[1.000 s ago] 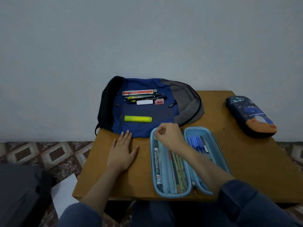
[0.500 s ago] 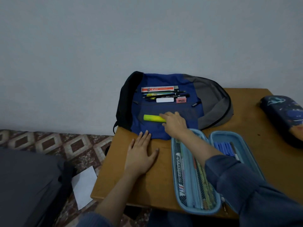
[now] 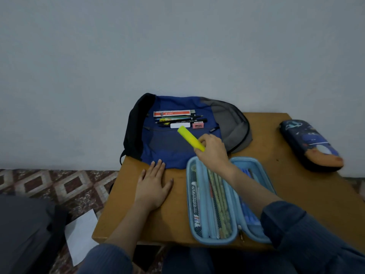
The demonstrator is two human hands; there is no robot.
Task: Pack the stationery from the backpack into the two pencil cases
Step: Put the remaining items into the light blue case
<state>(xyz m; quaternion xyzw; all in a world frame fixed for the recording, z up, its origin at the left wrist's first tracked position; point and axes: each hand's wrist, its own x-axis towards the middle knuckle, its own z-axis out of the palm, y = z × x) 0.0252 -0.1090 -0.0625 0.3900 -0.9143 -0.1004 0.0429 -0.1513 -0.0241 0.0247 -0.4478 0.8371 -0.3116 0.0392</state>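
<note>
The right hand (image 3: 212, 153) grips a yellow highlighter (image 3: 190, 138) by its near end, fingers curled round it, holding it tilted and raised above the blue backpack (image 3: 164, 151), its far end pointing away and to the left. The left hand (image 3: 155, 184) lies flat and relaxed, palm down on the tabletop (image 3: 286, 184), its fingertips touching the backpack's near edge. Between the two forearms and under the right wrist, a light-blue case (image 3: 214, 240) lies unzipped and spread wide, with pencils and pens in its mesh sleeves. Beyond the right hand, more stationery rests in a row on the backpack: a ruler box (image 3: 173, 113), pens, a white eraser (image 3: 180, 125) and a pink eraser (image 3: 198, 125). Well to the right of the right hand sits a dark case (image 3: 310, 145), zipped closed.
</note>
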